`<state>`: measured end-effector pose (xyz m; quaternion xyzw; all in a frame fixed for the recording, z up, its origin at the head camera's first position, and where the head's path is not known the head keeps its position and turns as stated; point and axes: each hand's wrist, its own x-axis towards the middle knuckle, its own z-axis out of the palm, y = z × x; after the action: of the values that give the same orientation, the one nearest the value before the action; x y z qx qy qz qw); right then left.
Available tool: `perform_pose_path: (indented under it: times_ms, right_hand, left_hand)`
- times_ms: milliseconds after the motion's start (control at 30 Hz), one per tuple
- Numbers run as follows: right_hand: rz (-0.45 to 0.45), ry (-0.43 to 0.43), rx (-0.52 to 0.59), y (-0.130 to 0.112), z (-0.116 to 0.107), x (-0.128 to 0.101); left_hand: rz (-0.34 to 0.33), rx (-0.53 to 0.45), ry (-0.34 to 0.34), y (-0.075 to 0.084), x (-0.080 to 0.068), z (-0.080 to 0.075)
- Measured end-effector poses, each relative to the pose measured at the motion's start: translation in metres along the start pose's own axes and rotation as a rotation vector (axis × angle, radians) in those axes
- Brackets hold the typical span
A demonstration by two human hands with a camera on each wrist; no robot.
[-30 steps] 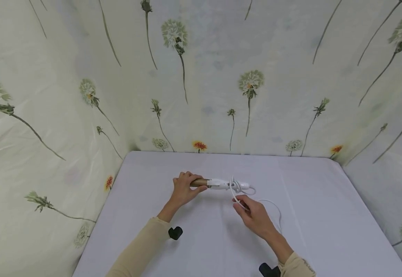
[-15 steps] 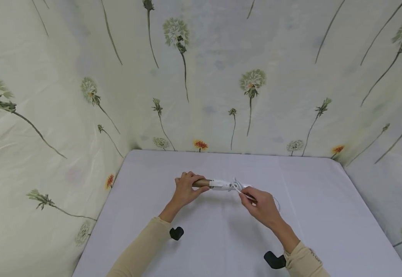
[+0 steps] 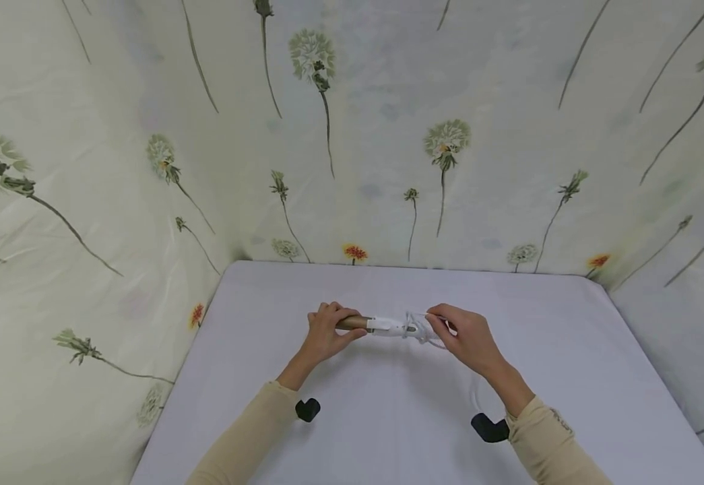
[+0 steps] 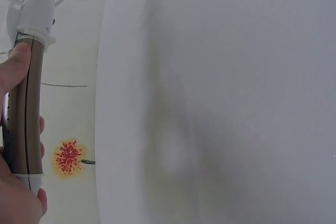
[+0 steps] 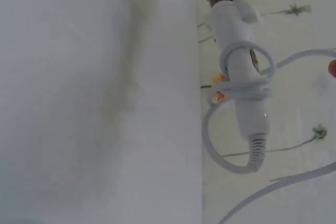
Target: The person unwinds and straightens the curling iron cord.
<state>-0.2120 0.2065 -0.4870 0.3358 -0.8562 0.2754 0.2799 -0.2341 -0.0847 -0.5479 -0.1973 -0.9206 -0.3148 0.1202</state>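
A curling iron (image 3: 387, 327) with a white handle and a brown barrel (image 4: 31, 108) is held level above the table. My left hand (image 3: 326, 331) grips it by the barrel, thumb along one side near the white part. White power cord (image 5: 247, 92) loops round the handle several times, close to the ribbed cord sleeve (image 5: 257, 150). With thumb and fingers, my right hand (image 3: 468, 338) pinches the cord just beyond the handle's far side. Only a fingertip of that hand shows at the right wrist view's edge. The handle's end is partly hidden behind the right hand in the head view.
The table (image 3: 546, 337) has a pale cloth over it. Behind and beside it hang curtains (image 3: 376, 148) printed with dandelions. A length of cord trails below the right forearm. Each wrist wears a black camera mount (image 3: 490, 428).
My right hand has moved from the near side of the handle up to its far side, drawing the cord round it. My left hand stays nearly still on the barrel.
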Motion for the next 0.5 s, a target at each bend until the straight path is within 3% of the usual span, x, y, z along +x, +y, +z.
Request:
perform_pose_path:
  times_ms: [233,500]
  right_hand:
    - [-0.002,-0.014,-0.035,0.021,-0.001,0.008]
    - [0.103,-0.099,-0.054,0.039,0.002,0.009]
  left_hand:
    - [0.036,-0.040,-0.030,-0.003,-0.004,-0.003]
    - [0.108,-0.064,-0.032,-0.008,-0.005,-0.002]
